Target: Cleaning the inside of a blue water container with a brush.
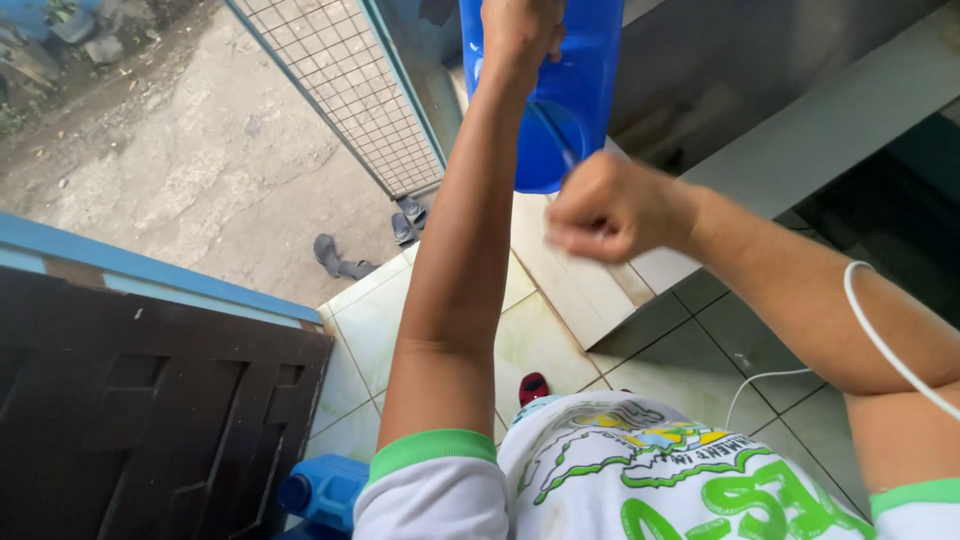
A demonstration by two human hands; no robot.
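While the left hand [520, 30] grips the upper part of a blue plastic container [560, 100] held up above the tiled floor [540, 340], the right hand [610, 205] sits just below the container's round lower end, closed into a fist; what it pinches is too blurred to tell. Below the container, sandals [405, 215] lie at the edge of the tiles beside a wire mesh gate [340, 80]. Farther from the container, near the person's white and green shirt [640, 480], stands a blue jug [325, 490] beside a dark door [150, 400].
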